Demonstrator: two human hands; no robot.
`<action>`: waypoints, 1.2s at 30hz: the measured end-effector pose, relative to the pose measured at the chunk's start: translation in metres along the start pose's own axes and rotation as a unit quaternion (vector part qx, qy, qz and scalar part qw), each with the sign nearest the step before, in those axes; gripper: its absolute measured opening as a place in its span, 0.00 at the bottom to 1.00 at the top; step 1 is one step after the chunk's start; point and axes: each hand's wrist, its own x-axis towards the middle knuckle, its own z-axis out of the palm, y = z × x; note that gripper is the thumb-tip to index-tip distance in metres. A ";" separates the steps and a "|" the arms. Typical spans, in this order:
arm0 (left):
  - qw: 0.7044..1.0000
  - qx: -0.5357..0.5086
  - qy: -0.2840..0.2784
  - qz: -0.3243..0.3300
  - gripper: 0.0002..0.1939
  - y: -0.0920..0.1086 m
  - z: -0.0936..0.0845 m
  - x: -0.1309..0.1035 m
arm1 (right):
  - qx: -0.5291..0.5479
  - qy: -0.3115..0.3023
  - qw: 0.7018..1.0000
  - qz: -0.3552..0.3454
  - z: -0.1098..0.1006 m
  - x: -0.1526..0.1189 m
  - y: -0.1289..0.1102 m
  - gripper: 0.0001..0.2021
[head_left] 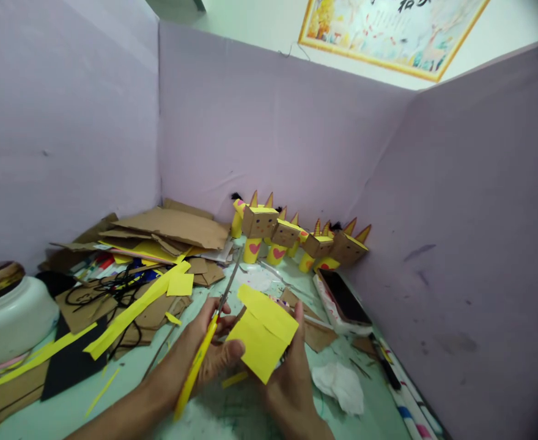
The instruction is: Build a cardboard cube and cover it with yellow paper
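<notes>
My left hand (211,351) is closed on a pair of scissors (195,370), seen nearly edge-on, with yellow handles towards me and the metal blades pointing up and away. Its thumb lies against the left side of a bright yellow paper piece (269,336). That piece has a raised flap or fold across its upper part, and a brown edge shows at its left. My right hand (291,379) grips it from the right and below, fingers mostly hidden behind. A thin yellow strip (235,380) lies beneath, between the hands.
Cardboard sheets (177,226), yellow strips (145,305) and black cord (122,290) are heaped at left, beside a white container (10,318). Several yellow-and-cardboard horned figures (260,223) stand along the back wall. At right are a phone (345,296) and crumpled tissue (340,385).
</notes>
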 end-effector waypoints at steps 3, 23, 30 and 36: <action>0.999 -0.035 0.023 -0.013 0.30 0.005 0.010 0.000 | 0.001 -0.010 1.000 0.019 0.006 -0.002 -0.002 0.40; 0.933 0.302 0.183 0.065 0.15 0.020 0.002 -0.010 | 0.156 0.081 0.969 0.173 0.000 0.005 -0.038 0.48; 0.842 0.494 0.143 0.166 0.17 0.007 -0.014 -0.014 | 0.088 0.152 0.981 0.080 -0.021 0.024 -0.034 0.47; 0.809 0.577 0.065 0.090 0.22 0.000 -0.014 -0.015 | 0.045 0.154 0.986 0.037 -0.022 0.021 -0.031 0.48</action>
